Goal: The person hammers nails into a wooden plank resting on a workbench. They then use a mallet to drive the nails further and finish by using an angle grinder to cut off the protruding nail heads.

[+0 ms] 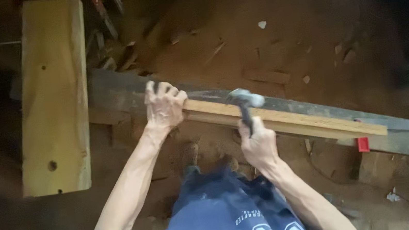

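Note:
My left hand [163,106] grips the near end of a long pale wooden strip [309,120], fingers curled over it. The strip lies along a dark grey beam [118,91] that runs from upper left to lower right. My right hand [258,142] is closed round the dark handle of a hammer [244,102]; its metal head sits blurred just above the strip, a little right of my left hand. Whether the head touches the wood cannot be told.
A broad yellow plank [54,97] lies on the left, crossing the beam's end. A small red object [363,144] sits below the strip's far end. Sawdust and wood scraps [267,76] cover the ground. My blue trousers [222,217] fill the bottom centre.

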